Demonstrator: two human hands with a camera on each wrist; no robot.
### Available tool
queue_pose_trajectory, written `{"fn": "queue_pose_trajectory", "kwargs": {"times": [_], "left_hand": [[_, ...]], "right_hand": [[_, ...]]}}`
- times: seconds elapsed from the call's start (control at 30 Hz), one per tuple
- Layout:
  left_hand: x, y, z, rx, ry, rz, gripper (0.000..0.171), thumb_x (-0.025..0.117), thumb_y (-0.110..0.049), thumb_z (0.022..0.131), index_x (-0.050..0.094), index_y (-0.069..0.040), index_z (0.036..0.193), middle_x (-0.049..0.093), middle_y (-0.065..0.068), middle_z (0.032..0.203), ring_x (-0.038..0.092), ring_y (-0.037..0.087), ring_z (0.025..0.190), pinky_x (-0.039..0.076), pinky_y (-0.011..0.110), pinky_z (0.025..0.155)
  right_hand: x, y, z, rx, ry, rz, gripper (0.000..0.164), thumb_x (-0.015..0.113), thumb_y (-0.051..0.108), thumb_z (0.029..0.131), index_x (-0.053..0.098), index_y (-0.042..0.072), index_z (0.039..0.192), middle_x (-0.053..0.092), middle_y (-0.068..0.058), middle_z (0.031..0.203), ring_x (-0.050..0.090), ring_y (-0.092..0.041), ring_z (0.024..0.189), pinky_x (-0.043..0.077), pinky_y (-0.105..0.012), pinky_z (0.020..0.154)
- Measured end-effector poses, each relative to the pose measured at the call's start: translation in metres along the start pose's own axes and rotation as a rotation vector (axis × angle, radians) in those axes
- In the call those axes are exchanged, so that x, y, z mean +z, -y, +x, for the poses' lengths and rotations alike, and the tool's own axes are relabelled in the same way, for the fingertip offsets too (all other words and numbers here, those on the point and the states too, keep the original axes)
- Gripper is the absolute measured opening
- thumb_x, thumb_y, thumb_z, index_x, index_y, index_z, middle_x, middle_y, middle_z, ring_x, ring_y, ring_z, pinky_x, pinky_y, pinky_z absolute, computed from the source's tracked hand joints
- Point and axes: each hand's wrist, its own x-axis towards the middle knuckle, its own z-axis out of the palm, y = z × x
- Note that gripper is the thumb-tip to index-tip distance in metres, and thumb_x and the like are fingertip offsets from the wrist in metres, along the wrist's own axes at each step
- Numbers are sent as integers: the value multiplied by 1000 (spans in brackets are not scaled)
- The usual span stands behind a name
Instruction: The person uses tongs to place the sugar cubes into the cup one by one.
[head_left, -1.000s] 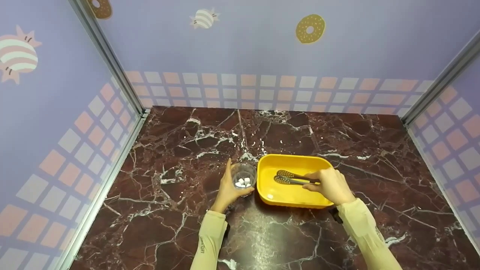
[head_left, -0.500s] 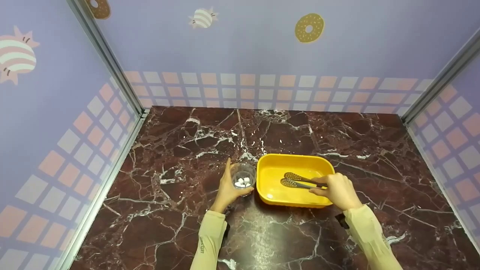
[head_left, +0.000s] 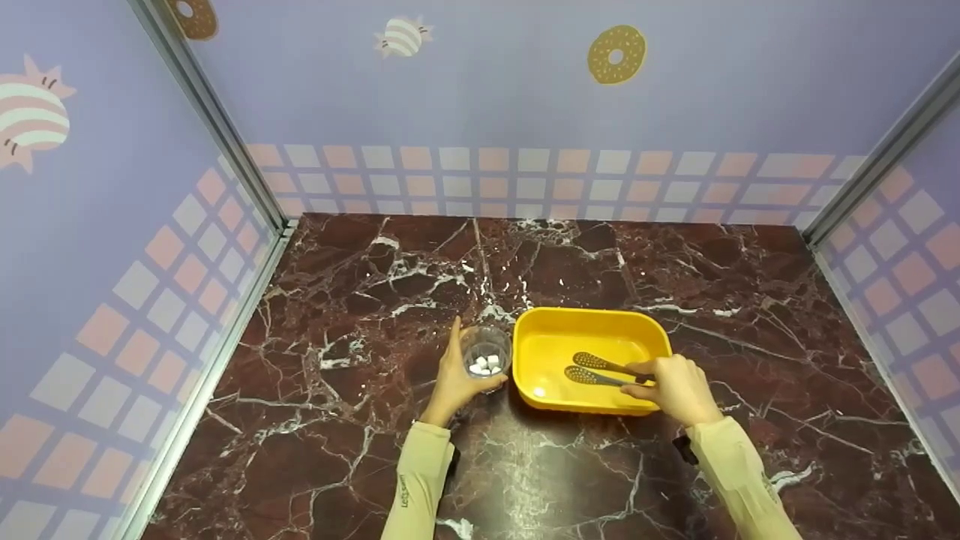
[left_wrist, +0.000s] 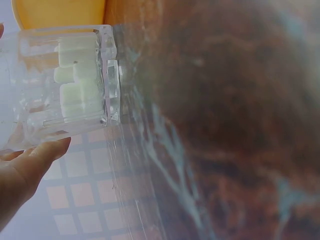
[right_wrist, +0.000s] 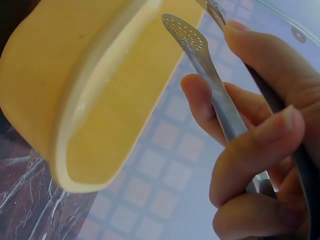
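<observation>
My left hand (head_left: pixel 454 384) holds a clear glass (head_left: pixel 477 339) upright on the table, thumb on its near side and fingers on its far side. Several white cubes (left_wrist: pixel 82 87) lie at the bottom of the glass, seen through its side in the left wrist view. My right hand (head_left: pixel 681 390) grips metal tongs (right_wrist: pixel 207 67) with perforated oval tips. The tongs' arms stand apart with nothing between the tips. They reach over the right part of a yellow basin (head_left: pixel 592 313), directly right of the glass. In the right wrist view, fingers curl around the tongs' arms beside the basin's wall (right_wrist: pixel 45 65).
The tabletop is dark red marble (head_left: pixel 360 465) with white veins. Panels with pastel squares, such as the back wall (head_left: pixel 480 90), stand at the back and both sides. A bright white spot (head_left: pixel 539 391) shows on the basin's floor at the near left.
My right hand and the tongs have moved right and a little nearer to me over the basin. My left hand and the glass have stayed in place.
</observation>
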Motion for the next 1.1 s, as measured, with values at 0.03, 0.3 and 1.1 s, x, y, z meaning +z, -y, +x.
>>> {"fn": "queue_pose_trajectory", "kwargs": {"times": [0.03, 0.3, 1.1], "left_hand": [[0, 0, 0, -1, 1, -2, 118, 85, -16, 50, 12, 2, 140, 47, 17, 128, 46, 31, 118, 34, 43, 107], [-2, 0, 0, -22, 17, -19, 119, 85, -19, 50, 10, 1, 141, 45, 15, 131, 45, 30, 121, 33, 41, 108], [-1, 0, 0, 2, 16, -55, 118, 85, -12, 50, 10, 3, 140, 45, 18, 130, 45, 34, 119, 34, 44, 106]], "right_hand": [[1, 1, 1, -6, 2, -2, 31, 75, 35, 66, 73, 17, 91, 70, -4, 75, 63, -29, 62, 47, -43, 49], [13, 10, 7, -43, 31, -23, 32, 76, 34, 65, 73, 15, 90, 71, -5, 81, 64, -28, 67, 49, -43, 52], [26, 39, 19, -145, 101, 0, 24, 78, 31, 61, 74, 17, 81, 71, 0, 78, 61, -17, 65, 46, -33, 53]]}}
